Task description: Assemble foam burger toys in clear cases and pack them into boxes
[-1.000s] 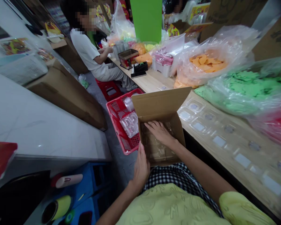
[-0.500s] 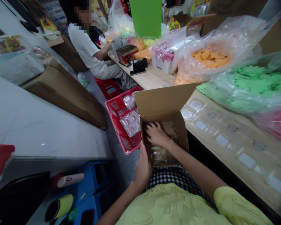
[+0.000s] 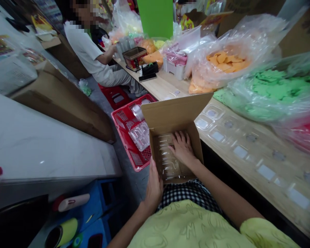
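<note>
A brown cardboard box (image 3: 174,113) with a raised flap sits on my lap. My left hand (image 3: 153,187) grips the box's near left side from outside. My right hand (image 3: 182,148) is inside the box, fingers spread, resting on a stack of clear plastic trays (image 3: 165,158). The trays fill the box's floor, and my right palm hides part of them. Several similar clear trays (image 3: 138,136) lie in a red plastic basket (image 3: 120,119) on the floor to the left of the box.
A wooden table (image 3: 167,86) runs along the right, with more clear trays, bulging bags of orange and green material, a tape dispenser and a phone. A seated person (image 3: 86,51) works at its far end. A white counter and blue crate lie left.
My right hand has shifted rightward inside the box, its fingers now pointing forward. The whole scene has slid slightly left and up in view. My left hand still holds the box.
</note>
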The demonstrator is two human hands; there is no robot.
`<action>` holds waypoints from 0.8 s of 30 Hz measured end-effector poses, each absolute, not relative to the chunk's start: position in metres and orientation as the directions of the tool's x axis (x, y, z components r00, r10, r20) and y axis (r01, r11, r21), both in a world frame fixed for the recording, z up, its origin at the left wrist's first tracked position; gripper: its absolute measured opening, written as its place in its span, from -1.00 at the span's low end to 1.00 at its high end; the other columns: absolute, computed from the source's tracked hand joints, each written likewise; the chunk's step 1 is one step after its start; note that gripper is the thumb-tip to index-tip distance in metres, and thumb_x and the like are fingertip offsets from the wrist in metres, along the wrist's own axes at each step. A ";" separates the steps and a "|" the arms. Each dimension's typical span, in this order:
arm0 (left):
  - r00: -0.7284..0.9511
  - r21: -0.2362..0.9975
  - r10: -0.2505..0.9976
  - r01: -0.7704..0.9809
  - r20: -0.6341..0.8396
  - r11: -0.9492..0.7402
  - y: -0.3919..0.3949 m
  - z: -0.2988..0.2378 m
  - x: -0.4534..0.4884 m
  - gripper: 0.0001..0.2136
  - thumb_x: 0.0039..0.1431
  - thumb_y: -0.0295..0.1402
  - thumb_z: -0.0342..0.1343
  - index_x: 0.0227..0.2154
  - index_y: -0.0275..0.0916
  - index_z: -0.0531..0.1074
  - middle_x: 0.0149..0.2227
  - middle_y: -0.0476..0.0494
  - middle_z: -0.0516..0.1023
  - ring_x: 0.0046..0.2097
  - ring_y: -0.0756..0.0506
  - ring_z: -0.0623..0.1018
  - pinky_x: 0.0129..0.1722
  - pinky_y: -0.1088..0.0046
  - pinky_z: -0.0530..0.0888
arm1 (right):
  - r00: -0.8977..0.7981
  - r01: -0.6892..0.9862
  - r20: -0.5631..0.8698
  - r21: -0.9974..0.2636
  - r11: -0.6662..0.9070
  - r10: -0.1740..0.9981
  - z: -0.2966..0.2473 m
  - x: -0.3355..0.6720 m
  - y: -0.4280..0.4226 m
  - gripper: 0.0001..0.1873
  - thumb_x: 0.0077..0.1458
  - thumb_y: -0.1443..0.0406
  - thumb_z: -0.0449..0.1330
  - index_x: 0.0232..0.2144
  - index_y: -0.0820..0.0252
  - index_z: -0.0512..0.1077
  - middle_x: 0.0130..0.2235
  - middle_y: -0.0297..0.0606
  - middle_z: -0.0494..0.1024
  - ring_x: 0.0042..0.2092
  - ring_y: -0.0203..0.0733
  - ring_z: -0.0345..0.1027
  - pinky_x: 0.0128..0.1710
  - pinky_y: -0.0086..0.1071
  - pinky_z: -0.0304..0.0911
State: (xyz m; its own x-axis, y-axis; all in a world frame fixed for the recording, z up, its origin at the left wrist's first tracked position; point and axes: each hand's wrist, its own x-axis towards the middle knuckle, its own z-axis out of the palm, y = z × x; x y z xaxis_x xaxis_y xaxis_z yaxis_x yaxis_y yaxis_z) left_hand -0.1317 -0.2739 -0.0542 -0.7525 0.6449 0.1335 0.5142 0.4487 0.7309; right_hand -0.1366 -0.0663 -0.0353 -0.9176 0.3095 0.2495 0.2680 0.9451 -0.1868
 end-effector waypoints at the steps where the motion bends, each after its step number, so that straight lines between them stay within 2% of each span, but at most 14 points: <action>1: -0.758 0.747 0.640 0.496 0.126 0.441 -0.273 -0.053 -0.132 -0.37 0.15 -0.55 -0.24 0.20 -0.20 -0.42 0.28 -0.13 -0.33 0.26 -0.11 -0.20 0.21 0.20 -0.09 | -0.919 0.266 0.248 -0.178 0.947 0.305 -0.038 -0.136 -0.066 -0.42 0.15 0.09 -0.08 0.12 0.35 0.10 0.14 0.05 0.15 0.18 0.12 -0.18 0.11 0.06 -0.30; 5: -0.814 0.819 0.578 0.374 0.065 0.435 -0.271 -0.050 -0.130 -0.36 0.15 -0.50 -0.20 0.20 -0.22 -0.45 0.27 -0.15 -0.32 0.26 -0.09 -0.20 0.22 0.24 -0.10 | -0.910 0.275 0.270 -0.177 0.945 0.315 -0.046 -0.137 -0.067 -0.43 0.15 0.08 -0.09 0.11 0.31 0.11 0.14 0.04 0.15 0.18 0.12 -0.16 0.11 0.07 -0.29; 9: -0.840 0.856 0.542 0.302 0.031 0.419 -0.268 -0.049 -0.131 -0.39 0.15 -0.44 -0.16 0.21 -0.21 -0.33 0.27 -0.13 -0.27 0.26 -0.09 -0.17 0.22 0.26 -0.13 | -0.899 0.262 0.300 -0.216 0.941 0.319 -0.050 -0.138 -0.067 -0.41 0.12 0.08 -0.04 0.11 0.33 0.11 0.13 0.05 0.15 0.18 0.11 -0.16 0.12 0.04 -0.27; 15: -0.853 0.900 0.521 0.226 -0.001 0.373 -0.266 -0.046 -0.134 -0.42 0.15 -0.41 -0.14 0.21 -0.18 -0.24 0.26 -0.12 -0.15 0.25 -0.09 -0.09 0.22 0.27 -0.12 | -0.794 0.422 0.309 -0.341 0.840 0.524 -0.046 -0.142 -0.062 -0.43 0.16 0.14 -0.08 0.08 0.48 0.10 0.09 0.18 0.13 0.13 0.11 -0.09 0.05 -0.08 -0.05; 19: -0.850 0.901 0.527 0.226 -0.003 0.370 -0.264 -0.044 -0.132 -0.44 0.16 -0.35 -0.12 0.20 -0.19 -0.19 0.24 -0.16 -0.07 0.24 -0.10 -0.04 0.21 0.26 -0.08 | -0.816 0.419 0.284 -0.309 0.854 0.503 -0.051 -0.145 -0.061 -0.45 0.14 0.14 -0.05 0.05 0.48 0.15 0.07 0.18 0.16 0.11 0.13 -0.08 0.05 -0.09 -0.07; 24: -0.858 0.919 0.513 0.171 -0.039 0.356 -0.257 -0.044 -0.131 -0.28 0.02 -0.37 0.08 0.19 -0.19 -0.19 0.22 -0.20 -0.02 0.20 -0.14 0.08 0.18 0.26 0.04 | -0.824 0.445 0.223 -0.314 0.839 0.520 -0.061 -0.145 -0.064 -0.44 0.11 0.10 -0.02 0.03 0.41 0.18 0.06 0.12 0.17 0.08 0.11 -0.04 0.02 -0.12 -0.04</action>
State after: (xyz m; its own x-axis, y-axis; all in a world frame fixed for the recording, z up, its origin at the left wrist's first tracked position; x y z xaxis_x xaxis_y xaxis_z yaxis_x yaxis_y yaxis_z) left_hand -0.1312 -0.2569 -0.0439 -0.8575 0.5130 -0.0386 0.1714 0.3557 0.9188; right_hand -0.1450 -0.0637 -0.0612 -0.8243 0.5202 0.2234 0.4445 0.8390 -0.3137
